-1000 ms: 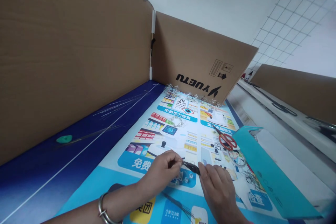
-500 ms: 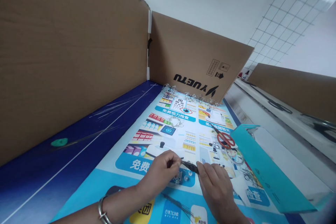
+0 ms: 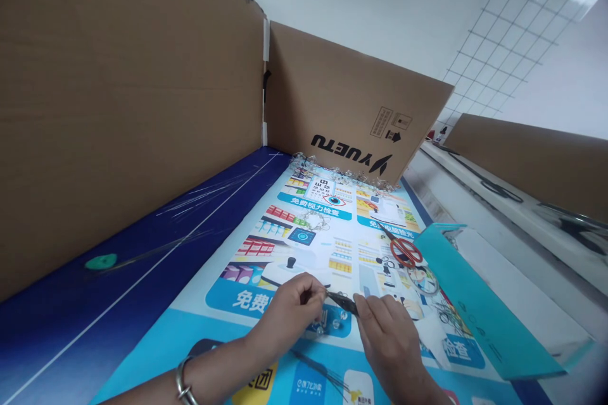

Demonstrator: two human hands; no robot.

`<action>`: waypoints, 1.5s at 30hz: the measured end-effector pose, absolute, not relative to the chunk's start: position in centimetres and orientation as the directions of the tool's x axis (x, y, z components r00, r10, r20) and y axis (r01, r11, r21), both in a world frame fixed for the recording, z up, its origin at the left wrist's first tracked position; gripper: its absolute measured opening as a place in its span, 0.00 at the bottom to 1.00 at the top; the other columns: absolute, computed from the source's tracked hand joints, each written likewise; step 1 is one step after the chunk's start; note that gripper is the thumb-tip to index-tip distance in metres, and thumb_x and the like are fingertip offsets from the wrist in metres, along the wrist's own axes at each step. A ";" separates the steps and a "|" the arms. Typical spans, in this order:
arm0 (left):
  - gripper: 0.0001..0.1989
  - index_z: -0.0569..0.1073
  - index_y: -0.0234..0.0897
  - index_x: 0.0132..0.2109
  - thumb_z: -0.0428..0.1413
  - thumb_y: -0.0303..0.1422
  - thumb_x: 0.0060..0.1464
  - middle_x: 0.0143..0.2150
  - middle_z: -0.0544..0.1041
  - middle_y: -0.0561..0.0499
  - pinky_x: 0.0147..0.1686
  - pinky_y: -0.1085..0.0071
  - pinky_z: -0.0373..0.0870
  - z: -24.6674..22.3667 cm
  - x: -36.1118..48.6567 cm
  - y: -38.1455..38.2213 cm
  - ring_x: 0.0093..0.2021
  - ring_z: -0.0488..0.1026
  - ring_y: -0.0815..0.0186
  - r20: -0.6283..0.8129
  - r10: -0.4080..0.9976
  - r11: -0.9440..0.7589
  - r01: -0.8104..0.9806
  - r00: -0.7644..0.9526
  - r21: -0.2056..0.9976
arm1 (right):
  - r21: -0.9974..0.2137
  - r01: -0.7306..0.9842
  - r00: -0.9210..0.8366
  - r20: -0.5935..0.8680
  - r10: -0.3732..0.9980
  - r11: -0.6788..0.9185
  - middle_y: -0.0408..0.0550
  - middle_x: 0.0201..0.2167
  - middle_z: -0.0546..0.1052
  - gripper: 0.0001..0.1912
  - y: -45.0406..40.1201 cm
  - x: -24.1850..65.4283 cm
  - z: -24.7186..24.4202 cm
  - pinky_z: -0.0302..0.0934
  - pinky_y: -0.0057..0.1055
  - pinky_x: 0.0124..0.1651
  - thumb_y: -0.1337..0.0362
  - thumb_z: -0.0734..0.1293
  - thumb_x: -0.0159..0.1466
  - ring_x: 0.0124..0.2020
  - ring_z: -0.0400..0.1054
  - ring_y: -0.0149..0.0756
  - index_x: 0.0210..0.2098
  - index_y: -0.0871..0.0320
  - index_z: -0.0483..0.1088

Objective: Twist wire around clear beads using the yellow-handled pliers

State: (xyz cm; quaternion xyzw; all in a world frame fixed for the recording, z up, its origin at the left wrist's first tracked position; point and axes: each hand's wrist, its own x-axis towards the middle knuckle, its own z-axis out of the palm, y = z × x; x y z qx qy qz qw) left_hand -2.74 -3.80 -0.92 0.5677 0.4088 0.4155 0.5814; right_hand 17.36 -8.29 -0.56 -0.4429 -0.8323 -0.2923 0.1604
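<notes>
My right hand point(image 3: 390, 338) is closed around a pair of dark pliers point(image 3: 342, 302), its jaws pointing left. Fingers of my left hand point(image 3: 300, 305) pinch together right at the tip of the pliers. What they hold there is too small and too covered to make out. Clear beads point(image 3: 336, 323) hang or lie just below the pliers; I cannot tell which. Under my hands, a bundle of thin dark wires point(image 3: 322, 369) rests on the printed sheet point(image 3: 190, 323).
Orange-handled scissors point(image 3: 405, 252), a coil of clear line point(image 3: 424, 280) and a teal box point(image 3: 494, 313) are on the right. Clear beaded pieces point(image 3: 349, 174) line the foot of the back cardboard panel point(image 3: 351, 95). A green piece point(image 3: 101, 262) lies left, beside another cardboard wall point(image 3: 128, 88).
The whole view has shifted slightly to the left. Both hands keep the same hold, with the pliers' tip still at my left fingertips.
</notes>
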 end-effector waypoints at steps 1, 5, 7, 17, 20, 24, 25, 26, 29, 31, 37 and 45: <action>0.04 0.66 0.36 0.28 0.50 0.30 0.49 0.22 0.66 0.57 0.24 0.75 0.61 -0.9 -2.7 -3.8 0.23 0.66 0.70 -0.002 0.947 0.007 -0.016 0.320 1.000 | 0.337 0.833 -0.553 0.524 0.647 0.439 0.49 0.29 0.71 0.15 -8.3 17.3 -0.5 0.56 0.36 0.34 0.71 0.59 0.62 0.29 0.61 0.37 0.48 0.63 0.65; 0.04 0.65 0.36 0.27 0.50 0.29 0.49 0.22 0.66 0.57 0.25 0.75 0.61 -0.9 -2.7 -3.8 0.24 0.66 0.70 0.013 0.947 -0.012 -0.004 0.320 1.000 | 0.285 0.845 -0.532 0.529 0.661 0.452 0.50 0.29 0.71 0.14 -8.4 17.2 -0.3 0.58 0.37 0.35 0.72 0.59 0.61 0.31 0.62 0.37 0.47 0.64 0.66; 0.04 0.65 0.35 0.27 0.50 0.29 0.49 0.22 0.66 0.57 0.25 0.75 0.61 -0.8 -2.7 -3.8 0.24 0.65 0.70 0.014 0.946 -0.014 -0.002 0.324 1.000 | 0.266 0.848 -0.526 0.533 0.663 0.459 0.50 0.29 0.71 0.14 -8.5 17.1 -0.2 0.59 0.36 0.35 0.72 0.59 0.62 0.31 0.62 0.37 0.47 0.64 0.66; 0.04 0.65 0.36 0.27 0.49 0.27 0.49 0.22 0.66 0.57 0.25 0.75 0.60 -0.9 -2.7 -3.9 0.23 0.64 0.71 0.024 0.942 -0.032 0.017 0.336 0.999 | 0.133 0.860 -0.474 0.563 0.677 0.493 0.51 0.33 0.72 0.11 -8.5 17.1 -0.3 0.61 0.37 0.38 0.70 0.58 0.63 0.35 0.64 0.39 0.44 0.62 0.66; 0.05 0.65 0.36 0.26 0.48 0.27 0.49 0.22 0.65 0.57 0.25 0.75 0.60 -1.1 -2.6 -3.8 0.24 0.65 0.71 0.045 0.941 -0.053 0.013 0.336 0.999 | 0.057 0.860 -0.447 0.564 0.695 0.507 0.51 0.32 0.71 0.10 -8.3 17.1 -0.5 0.61 0.34 0.36 0.69 0.58 0.63 0.34 0.64 0.38 0.42 0.61 0.66; 0.05 0.65 0.36 0.27 0.48 0.25 0.48 0.24 0.64 0.57 0.25 0.76 0.59 -1.2 -2.7 -3.7 0.24 0.63 0.71 0.075 0.941 -0.097 0.052 0.330 0.994 | 0.020 0.861 -0.433 0.552 0.712 0.508 0.50 0.30 0.71 0.09 -8.1 17.0 -0.5 0.60 0.34 0.36 0.68 0.59 0.63 0.33 0.65 0.37 0.42 0.61 0.67; 0.05 0.65 0.36 0.27 0.48 0.25 0.48 0.24 0.64 0.57 0.25 0.76 0.59 -1.1 -2.7 -3.7 0.24 0.63 0.71 0.087 0.943 -0.115 0.069 0.321 0.991 | 0.020 0.862 -0.433 0.549 0.715 0.507 0.50 0.30 0.71 0.09 -8.1 16.9 -0.5 0.60 0.35 0.36 0.68 0.60 0.62 0.33 0.65 0.38 0.42 0.61 0.67; 0.05 0.65 0.36 0.26 0.48 0.25 0.47 0.24 0.63 0.56 0.25 0.76 0.59 -1.0 -2.7 -3.7 0.25 0.62 0.71 0.101 0.945 -0.134 0.088 0.312 0.987 | 0.022 0.862 -0.434 0.548 0.715 0.506 0.51 0.30 0.71 0.09 -8.0 16.9 -0.4 0.60 0.35 0.37 0.68 0.60 0.62 0.33 0.64 0.38 0.42 0.61 0.67; 0.05 0.65 0.36 0.25 0.48 0.24 0.47 0.25 0.64 0.55 0.26 0.76 0.60 -0.3 -2.8 -3.8 0.26 0.62 0.70 0.145 0.947 -0.191 0.140 0.288 0.971 | 0.043 0.861 -0.439 0.566 0.698 0.507 0.51 0.31 0.71 0.10 -8.0 16.7 -0.2 0.59 0.37 0.38 0.68 0.61 0.62 0.34 0.64 0.39 0.43 0.62 0.66; 0.05 0.66 0.36 0.25 0.48 0.24 0.47 0.26 0.65 0.54 0.26 0.75 0.60 0.0 -2.8 -3.9 0.26 0.63 0.70 0.182 0.944 -0.235 0.176 0.275 0.956 | 0.061 0.860 -0.443 0.581 0.682 0.507 0.51 0.31 0.71 0.10 -8.1 16.6 -0.1 0.59 0.38 0.39 0.67 0.61 0.62 0.34 0.64 0.39 0.43 0.62 0.66; 0.06 0.68 0.36 0.28 0.48 0.25 0.49 0.26 0.66 0.53 0.28 0.73 0.61 0.2 -2.7 -4.2 0.27 0.64 0.68 0.269 0.933 -0.330 0.266 0.241 0.906 | 0.101 0.868 -0.444 0.598 0.667 0.486 0.52 0.32 0.71 0.11 -8.4 16.4 0.1 0.59 0.39 0.40 0.67 0.61 0.62 0.35 0.64 0.40 0.44 0.62 0.65; 0.07 0.68 0.35 0.26 0.48 0.25 0.50 0.26 0.65 0.53 0.27 0.74 0.61 0.1 -2.1 -4.3 0.27 0.65 0.69 0.347 0.921 -0.385 0.286 0.175 0.878 | 0.116 0.888 -0.420 0.597 0.683 0.445 0.54 0.34 0.70 0.12 -8.8 16.3 -0.3 0.59 0.40 0.39 0.67 0.62 0.62 0.36 0.63 0.42 0.45 0.64 0.66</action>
